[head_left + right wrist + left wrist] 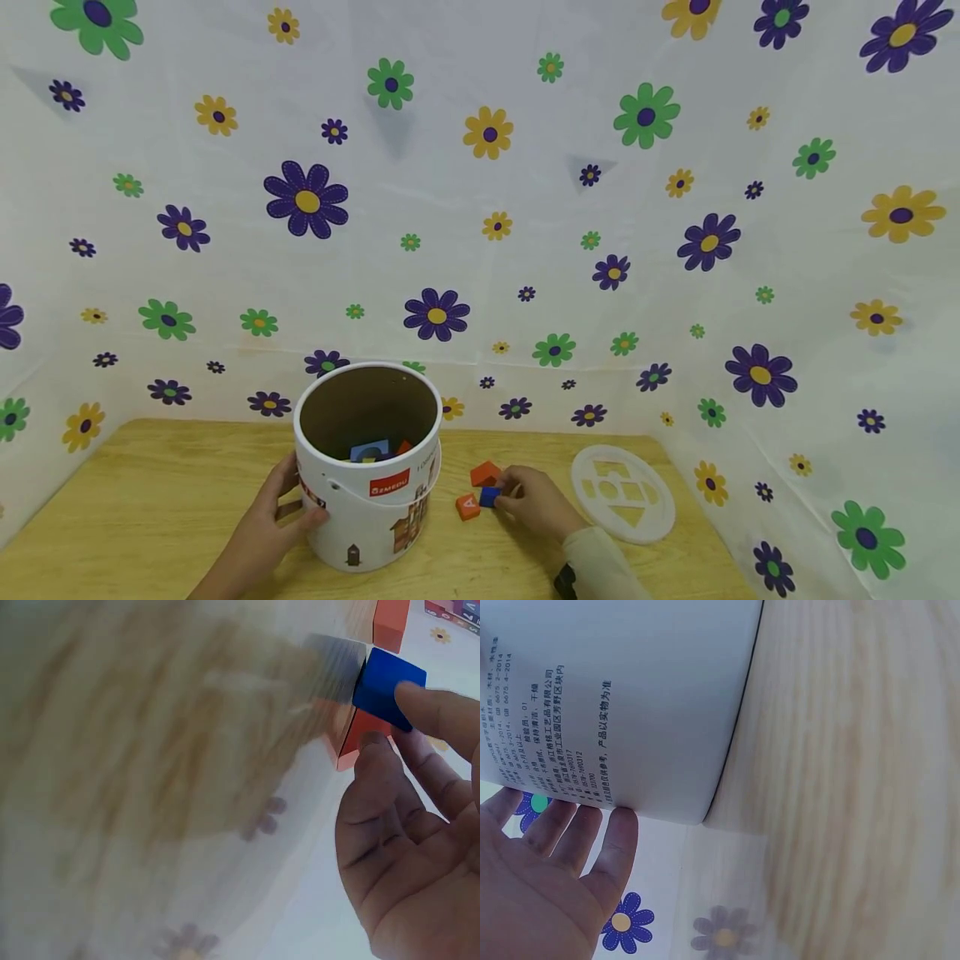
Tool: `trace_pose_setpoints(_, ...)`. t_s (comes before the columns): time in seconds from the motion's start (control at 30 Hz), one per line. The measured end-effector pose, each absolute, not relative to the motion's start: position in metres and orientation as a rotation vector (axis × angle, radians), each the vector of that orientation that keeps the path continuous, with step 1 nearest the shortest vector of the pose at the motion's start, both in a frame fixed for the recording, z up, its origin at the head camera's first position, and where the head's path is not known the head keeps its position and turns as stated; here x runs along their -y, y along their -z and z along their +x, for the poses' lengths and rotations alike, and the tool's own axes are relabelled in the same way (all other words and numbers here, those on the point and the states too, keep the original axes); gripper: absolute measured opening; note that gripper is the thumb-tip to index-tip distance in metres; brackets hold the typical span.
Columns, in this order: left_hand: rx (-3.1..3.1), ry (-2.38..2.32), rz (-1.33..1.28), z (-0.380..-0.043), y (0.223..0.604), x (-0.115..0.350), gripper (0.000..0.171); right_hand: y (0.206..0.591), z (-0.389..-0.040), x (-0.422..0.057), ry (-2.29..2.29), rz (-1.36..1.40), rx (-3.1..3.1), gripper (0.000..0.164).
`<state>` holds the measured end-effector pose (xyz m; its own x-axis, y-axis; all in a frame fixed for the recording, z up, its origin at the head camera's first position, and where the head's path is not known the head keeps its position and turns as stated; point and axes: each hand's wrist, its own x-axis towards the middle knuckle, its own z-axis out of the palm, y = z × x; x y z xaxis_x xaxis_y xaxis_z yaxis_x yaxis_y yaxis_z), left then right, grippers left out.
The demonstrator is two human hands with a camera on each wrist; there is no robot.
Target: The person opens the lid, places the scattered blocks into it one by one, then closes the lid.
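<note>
A white bucket [360, 508] with a printed label and a thin handle stands upright on the table, with coloured blocks [370, 451] partly visible deep inside. My left hand [270, 529] rests against its left side, thumb toward the front; in the left wrist view the nearly straight fingers [619, 844] touch its wall. To the right of the bucket, my right hand [542, 502] pinches a small blue block [386, 688] by thumb and fingers, close over the table. Right beside it are an orange wedge-shaped block [485, 473] and an orange cube [467, 507] marked with a white A.
A round white lid [657, 522] with shaped cut-outs lies flat to the right of my right hand. The wooden table [150, 517] runs back to a white flowered sheet [480, 183] that hangs behind and on both sides. A small black object [566, 581] shows by the right sleeve.
</note>
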<state>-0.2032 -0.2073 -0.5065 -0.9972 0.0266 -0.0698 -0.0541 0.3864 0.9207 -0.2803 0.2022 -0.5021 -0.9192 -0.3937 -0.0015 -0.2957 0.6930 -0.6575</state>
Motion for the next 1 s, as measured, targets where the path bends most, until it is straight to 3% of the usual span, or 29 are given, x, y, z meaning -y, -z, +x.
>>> trace_pose_setpoints(0.4, -2.538, -1.703, -0.041, -0.203, 0.508, 0.207, 0.106, 0.496, -0.277, -0.205, 1.105, -0.530, -2.901, 0.009)
trace_pose_setpoints(1.0, -2.526, -1.711, -0.047, -0.202, 0.506, 0.206, 0.106, 0.432, -0.261, -0.174, 1.426, -0.650, -3.012, 0.015)
